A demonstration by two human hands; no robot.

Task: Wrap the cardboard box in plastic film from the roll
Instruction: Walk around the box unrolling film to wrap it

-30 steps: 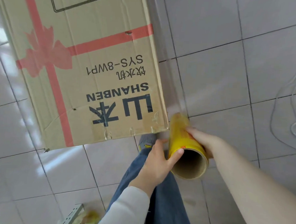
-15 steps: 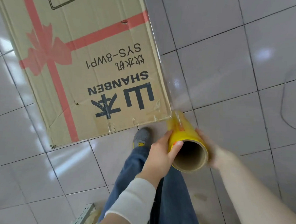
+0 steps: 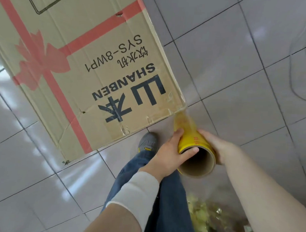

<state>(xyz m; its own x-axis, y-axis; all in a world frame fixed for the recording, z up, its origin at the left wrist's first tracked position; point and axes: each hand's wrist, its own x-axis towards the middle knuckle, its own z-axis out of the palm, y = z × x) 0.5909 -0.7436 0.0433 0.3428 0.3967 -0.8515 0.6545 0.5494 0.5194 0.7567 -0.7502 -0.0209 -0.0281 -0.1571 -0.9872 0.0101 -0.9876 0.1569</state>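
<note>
A big cardboard box (image 3: 78,57) with a red ribbon print and black lettering stands on the tiled floor, filling the upper left. Clear plastic film (image 3: 170,52) runs down its right side to its near right corner. There the yellow film roll (image 3: 191,134) on a brown cardboard core is held close against the corner, open end toward me. My left hand (image 3: 168,154) grips the roll from the left, thumb on the core's rim. My right hand (image 3: 217,146) grips it from the right, its fingers hidden behind the roll.
Glossy grey floor tiles (image 3: 236,84) lie all around. My jeans leg and grey shoe (image 3: 148,141) stand just below the box's near edge. A clear bag of yellowish crumpled stuff (image 3: 211,216) lies at the bottom right. A thin white cable (image 3: 295,89) curves at the right edge.
The roll and both hands have shifted right and stay at the box's near right corner. The view has swung, bringing the bag at the bottom right into sight.
</note>
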